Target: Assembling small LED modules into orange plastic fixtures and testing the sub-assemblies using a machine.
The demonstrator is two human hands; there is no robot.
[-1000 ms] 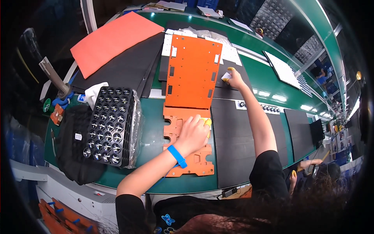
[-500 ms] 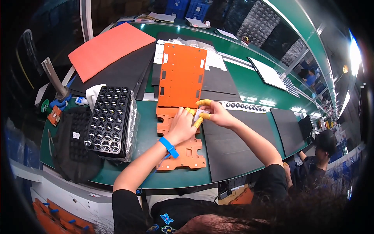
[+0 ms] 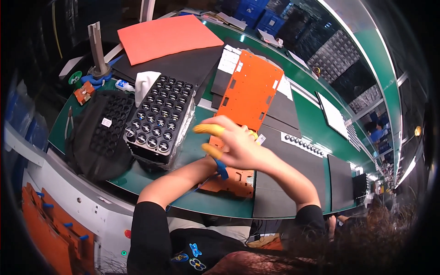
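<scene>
So, a stack of black trays point(image 3: 158, 117) sits left of centre on the green counter point(image 3: 229, 206), with a salmon sheet point(image 3: 169, 36) upper left. The right hand point(image 3: 238, 144), thumb and fingers spread apart, blocks most of the left hand point(image 3: 249, 130), so can't tell its grip. The orange fixture point(image 3: 251, 91) is mid-frame, long axis slanting lower left to upper right, panel end pointing up-right.

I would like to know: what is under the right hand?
Under the right hand, part of the lower orange plate and the blue wristband show. Most of the left hand is covered, so its grip cannot be seen.
</scene>
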